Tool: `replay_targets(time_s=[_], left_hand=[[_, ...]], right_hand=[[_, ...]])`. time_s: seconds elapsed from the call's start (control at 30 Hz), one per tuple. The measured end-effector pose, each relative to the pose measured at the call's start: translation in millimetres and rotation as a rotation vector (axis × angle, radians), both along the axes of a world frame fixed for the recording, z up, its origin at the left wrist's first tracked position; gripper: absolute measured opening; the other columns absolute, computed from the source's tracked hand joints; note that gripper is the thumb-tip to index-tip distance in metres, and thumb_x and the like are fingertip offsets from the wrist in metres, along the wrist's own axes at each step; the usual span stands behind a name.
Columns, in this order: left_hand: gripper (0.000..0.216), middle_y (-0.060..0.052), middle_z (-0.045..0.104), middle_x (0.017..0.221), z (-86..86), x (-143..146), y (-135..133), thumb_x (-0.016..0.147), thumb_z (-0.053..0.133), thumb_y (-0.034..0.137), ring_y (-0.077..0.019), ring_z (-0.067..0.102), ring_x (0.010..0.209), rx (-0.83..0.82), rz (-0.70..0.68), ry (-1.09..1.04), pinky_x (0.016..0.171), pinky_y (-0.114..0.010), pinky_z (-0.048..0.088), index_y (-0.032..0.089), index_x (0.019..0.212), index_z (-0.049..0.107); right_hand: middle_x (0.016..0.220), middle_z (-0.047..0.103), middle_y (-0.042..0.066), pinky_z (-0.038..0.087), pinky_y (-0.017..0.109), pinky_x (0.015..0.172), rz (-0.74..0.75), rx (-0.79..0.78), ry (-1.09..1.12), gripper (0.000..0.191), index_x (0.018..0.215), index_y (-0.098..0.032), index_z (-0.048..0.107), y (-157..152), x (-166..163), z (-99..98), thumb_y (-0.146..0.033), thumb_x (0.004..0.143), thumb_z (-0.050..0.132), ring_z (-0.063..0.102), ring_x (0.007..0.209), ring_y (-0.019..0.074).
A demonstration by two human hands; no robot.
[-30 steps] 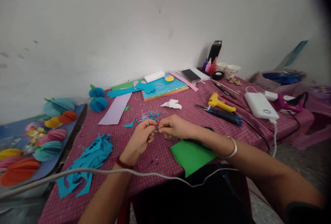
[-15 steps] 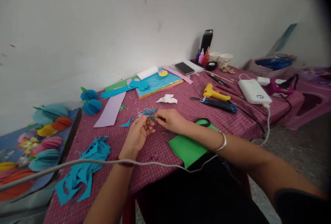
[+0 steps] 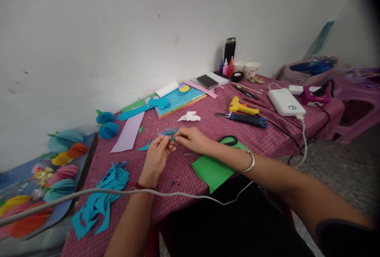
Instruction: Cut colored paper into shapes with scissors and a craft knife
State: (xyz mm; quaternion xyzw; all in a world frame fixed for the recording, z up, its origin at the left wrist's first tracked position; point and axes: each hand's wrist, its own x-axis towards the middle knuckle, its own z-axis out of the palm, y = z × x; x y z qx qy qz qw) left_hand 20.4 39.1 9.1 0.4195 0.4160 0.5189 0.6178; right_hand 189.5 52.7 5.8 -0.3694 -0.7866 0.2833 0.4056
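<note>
My left hand and my right hand meet over the checked cloth, fingertips close together. Between them is a small green paper piece, pinched by my left thumb and fingers. The right fingers are pinched at its other end; whether they grip it is partly hidden. Just beyond lies a heap of fine blue and lilac paper shreds. Green paper lies under my right forearm, with black-handled scissors beside it. A blue paper scrap rests left of my left hand.
Blue paper offcuts lie at front left, near paper pumpkins. A yellow glue gun, a utility knife and a power bank sit at right. A white cable crosses in front of my left forearm.
The view has shifted slightly, so the table appears a little differently placed. My left fingers have closed more tightly around the small green piece; both hands stay together.
</note>
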Motion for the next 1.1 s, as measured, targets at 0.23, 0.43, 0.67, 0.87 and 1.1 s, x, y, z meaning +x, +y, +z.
replay_targets(time_s=[0.23,0.43,0.67,0.87,1.1], left_hand=[[0.024,0.002,0.060,0.063,-2.4,3.7,0.3,0.068,0.074,0.034,-0.0071,0.056,0.056,0.093,0.070,0.106,0.057,-0.019,0.049,0.014,0.074,0.062],[0.020,0.003,0.060,0.063,-8.1,2.9,1.8,0.076,0.067,0.034,-0.0079,0.055,0.054,0.208,0.106,0.235,0.054,-0.021,0.048,0.015,0.076,0.060],[0.020,0.003,0.059,0.064,-13.3,1.3,4.0,0.081,0.062,0.035,-0.0081,0.056,0.052,0.337,0.129,0.368,0.052,-0.020,0.048,0.016,0.080,0.060],[0.018,0.004,0.059,0.064,-11.9,3.5,3.8,0.079,0.063,0.032,-0.0083,0.056,0.050,0.356,0.140,0.335,0.049,-0.020,0.049,0.016,0.087,0.060],[0.023,0.003,0.062,0.067,-8.9,3.2,-0.1,0.082,0.063,0.031,-0.0085,0.058,0.052,0.377,0.094,0.296,0.053,-0.020,0.048,0.017,0.099,0.060]], right_hand=[[0.066,0.060,-0.001,0.037,0.021,0.059,0.058,-0.144,0.119,0.010,0.083,-0.013,0.061,5.0,-0.3,-4.8,-0.017,0.086,0.052,0.053,0.060,0.0104],[0.062,0.057,-0.003,0.037,0.021,0.057,0.108,-0.227,0.161,0.010,0.077,-0.015,0.057,5.6,-1.9,-7.2,-0.015,0.085,0.052,0.052,0.057,0.0098],[0.058,0.056,-0.004,0.038,0.021,0.055,0.162,-0.339,0.252,0.007,0.074,-0.016,0.054,6.7,-3.3,-10.0,-0.015,0.081,0.054,0.052,0.054,0.0097],[0.057,0.057,-0.005,0.043,0.021,0.053,0.203,-0.435,0.322,0.008,0.074,-0.017,0.052,9.1,-4.2,-10.2,-0.017,0.082,0.053,0.054,0.051,0.0091],[0.059,0.060,-0.003,0.046,0.019,0.050,0.299,-0.595,0.390,0.015,0.075,-0.015,0.055,13.1,-0.2,-13.3,-0.028,0.078,0.062,0.057,0.051,0.0080]])
